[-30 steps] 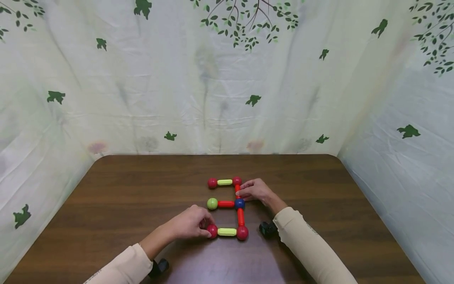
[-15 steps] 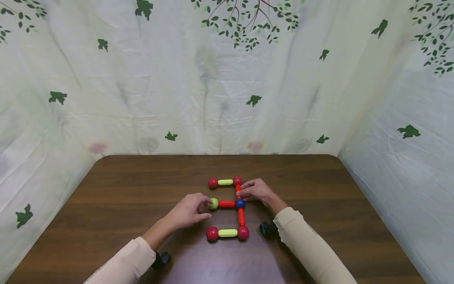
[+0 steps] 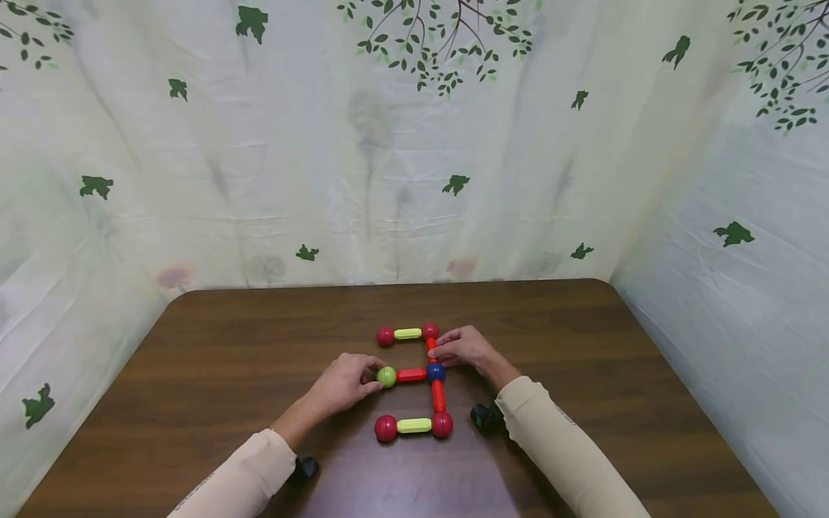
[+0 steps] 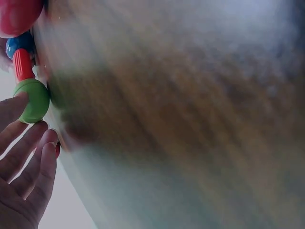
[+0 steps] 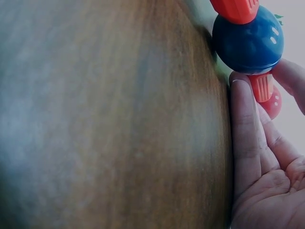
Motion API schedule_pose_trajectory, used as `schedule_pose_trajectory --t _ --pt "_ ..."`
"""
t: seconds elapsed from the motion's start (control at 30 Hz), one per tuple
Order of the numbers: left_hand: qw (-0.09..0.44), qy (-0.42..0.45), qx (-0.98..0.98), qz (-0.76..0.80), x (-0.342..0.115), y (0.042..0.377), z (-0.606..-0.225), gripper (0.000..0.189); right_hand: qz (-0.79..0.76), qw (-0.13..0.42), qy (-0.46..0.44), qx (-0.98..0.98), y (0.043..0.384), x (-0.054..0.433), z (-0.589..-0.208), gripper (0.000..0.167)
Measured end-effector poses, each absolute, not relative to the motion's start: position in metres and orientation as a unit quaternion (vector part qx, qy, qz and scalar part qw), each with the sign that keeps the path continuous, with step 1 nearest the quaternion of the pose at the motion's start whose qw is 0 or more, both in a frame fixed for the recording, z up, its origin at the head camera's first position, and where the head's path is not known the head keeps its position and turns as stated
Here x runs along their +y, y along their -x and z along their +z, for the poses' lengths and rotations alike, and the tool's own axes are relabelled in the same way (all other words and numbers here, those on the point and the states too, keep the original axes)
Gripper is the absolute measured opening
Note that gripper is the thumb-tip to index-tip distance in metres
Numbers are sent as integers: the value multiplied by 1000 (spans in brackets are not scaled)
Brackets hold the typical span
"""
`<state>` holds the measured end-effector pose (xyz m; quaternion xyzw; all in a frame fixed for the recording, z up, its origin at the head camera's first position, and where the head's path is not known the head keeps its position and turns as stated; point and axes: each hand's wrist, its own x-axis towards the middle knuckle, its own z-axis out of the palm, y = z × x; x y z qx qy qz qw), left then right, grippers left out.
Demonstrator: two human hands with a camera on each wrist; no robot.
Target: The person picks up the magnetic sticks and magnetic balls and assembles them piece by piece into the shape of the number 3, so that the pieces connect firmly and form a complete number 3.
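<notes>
A flat, E-shaped build of coloured balls and short rods lies on the table, its three arms pointing left. At the tip of the middle arm, my left hand [image 3: 345, 383] pinches the green ball [image 3: 386, 377] between thumb and fingers; the left wrist view has the thumb on that green ball [image 4: 35, 101]. A red rod [image 3: 411, 375] joins it to the blue ball [image 3: 435, 371]. Just beyond the blue ball, my right hand [image 3: 465, 347] holds the upper red rod [image 3: 431, 344]. In the right wrist view, fingers and thumb flank this rod [image 5: 262, 87], close under the blue ball [image 5: 249, 40].
Red balls with yellow rods form the far arm [image 3: 408, 334] and near arm [image 3: 414, 426]. Another red rod [image 3: 438, 396] runs from the blue ball to the near right red ball [image 3: 442, 425]. The brown table [image 3: 259, 324] meets hanging leaf-printed cloth [image 3: 363, 216].
My left hand has let go of the near left red ball and moved away from me to the green ball, which it now pinches. The right hand has stayed on its rod.
</notes>
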<state>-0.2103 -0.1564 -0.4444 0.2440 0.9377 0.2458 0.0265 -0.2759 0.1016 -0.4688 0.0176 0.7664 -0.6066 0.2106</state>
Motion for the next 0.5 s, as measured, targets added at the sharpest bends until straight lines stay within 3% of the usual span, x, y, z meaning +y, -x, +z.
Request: schedule_pose_trajectory --t 0.5 --pt "7 -258 930 261 -160 209 -446 27 -611 214 -19 762 274 102 -469 27"
